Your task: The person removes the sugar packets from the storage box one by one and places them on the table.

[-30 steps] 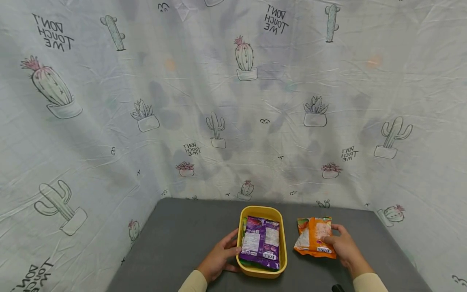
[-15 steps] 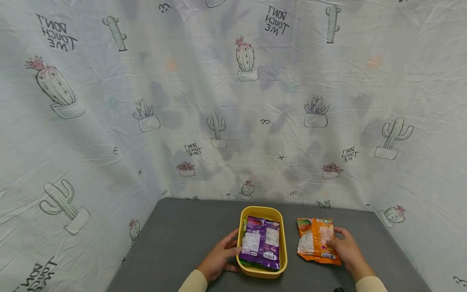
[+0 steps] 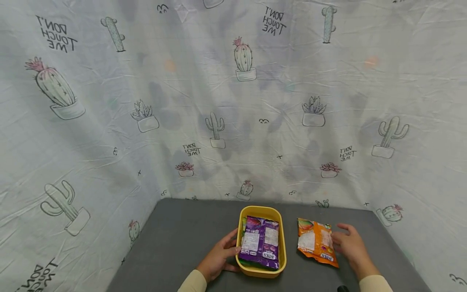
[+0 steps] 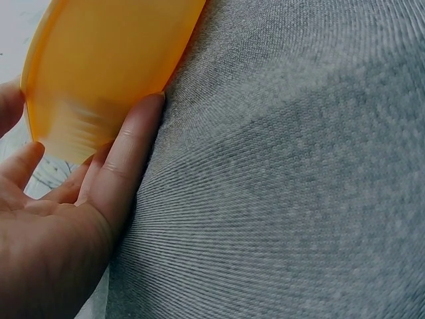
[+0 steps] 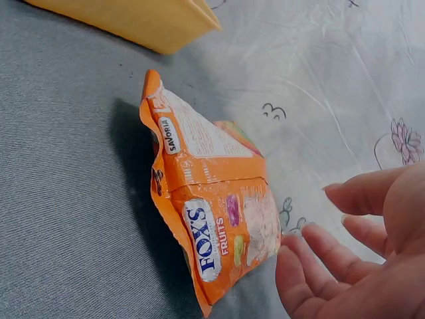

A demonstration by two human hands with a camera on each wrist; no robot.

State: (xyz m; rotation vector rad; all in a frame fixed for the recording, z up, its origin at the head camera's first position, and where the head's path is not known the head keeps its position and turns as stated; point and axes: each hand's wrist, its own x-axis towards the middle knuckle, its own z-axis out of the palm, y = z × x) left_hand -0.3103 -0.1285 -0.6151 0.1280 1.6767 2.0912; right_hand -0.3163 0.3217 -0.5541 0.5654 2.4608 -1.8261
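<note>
A yellow plastic tub (image 3: 265,274) stands on the grey table, with a purple candy packet (image 3: 260,243) lying flat in it and a green packet (image 3: 243,262) showing underneath. My left hand (image 3: 220,255) touches the tub's left side; in the left wrist view its fingers lie against the outer wall, spread fairly straight. To the right of the tub, an orange Fox's fruit candy packet (image 3: 317,242) lies on the table. Beside its right edge is my right hand (image 3: 351,246), holding nothing. In the right wrist view those fingers are loosely bent, fingertips close to the packet (image 5: 212,206).
The grey table (image 3: 189,227) is bordered by a pale cactus-print sheet (image 3: 270,154) hanging behind and at both sides. A small black object (image 3: 343,288) shows at the bottom edge, left of the right sleeve (image 3: 375,283).
The orange packet has shifted slightly right and towards me, turning a little. My right hand has let go of it and drawn off to the right. The left hand stays against the tub.
</note>
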